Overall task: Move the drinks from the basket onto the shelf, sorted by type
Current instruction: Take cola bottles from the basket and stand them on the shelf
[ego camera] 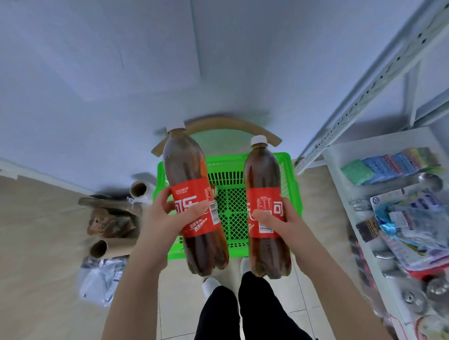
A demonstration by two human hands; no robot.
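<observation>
Your left grip [166, 219] is curled round the red label of one cola bottle [185, 161], and your right grip [280, 220] is curled round a second cola bottle [263, 173]. Both are held upright above the green basket [293, 193], with the shelf [347, 211] just to your right.

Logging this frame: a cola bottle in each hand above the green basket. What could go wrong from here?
1. The left hand and right hand each grip a large bottle one-handed at its smooth label; the left bottle or right bottle might slip and drop into the basket.
2. The shelf on the right is crowded with packets, so a bottle set there may tip or knock things off.
</observation>
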